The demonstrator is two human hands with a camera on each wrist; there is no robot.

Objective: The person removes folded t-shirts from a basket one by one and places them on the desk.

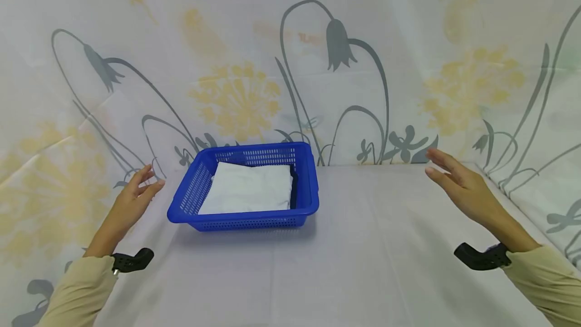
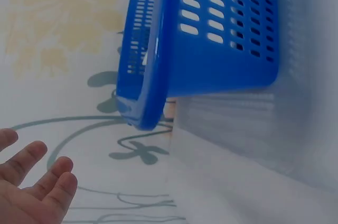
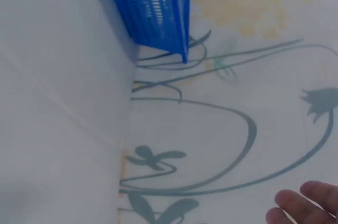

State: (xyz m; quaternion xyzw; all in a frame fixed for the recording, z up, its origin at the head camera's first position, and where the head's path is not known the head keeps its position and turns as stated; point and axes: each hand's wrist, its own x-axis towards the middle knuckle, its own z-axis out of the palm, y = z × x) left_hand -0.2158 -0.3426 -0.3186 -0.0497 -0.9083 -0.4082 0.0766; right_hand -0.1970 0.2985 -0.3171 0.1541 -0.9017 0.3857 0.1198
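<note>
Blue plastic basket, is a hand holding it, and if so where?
Nothing is held: the left hand is apart from the blue plastic basket, and the right hand is empty too.

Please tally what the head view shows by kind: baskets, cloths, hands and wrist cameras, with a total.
Blue basket: 1
Cloths: at least 2 (white cloth, dark cloth)
Hands: 2 (left hand, right hand)
Wrist cameras: 2 (left camera, right camera)
Total: at least 7
</note>
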